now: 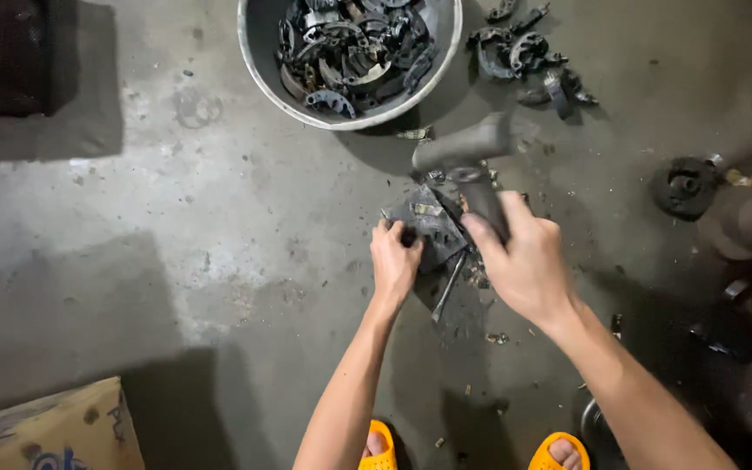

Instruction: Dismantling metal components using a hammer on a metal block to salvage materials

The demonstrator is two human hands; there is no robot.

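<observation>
While right hand point(524, 261) grips raised hammer point(467, 157), left hand point(393, 261) pinches metal plate point(428, 228); both arms outstretched

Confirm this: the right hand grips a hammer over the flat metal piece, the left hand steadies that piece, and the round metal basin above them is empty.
Not quite. In the head view the basin is full of dark curved metal parts. The rest stands: the right hand grips the hammer, and the left hand steadies the flat piece.
</observation>
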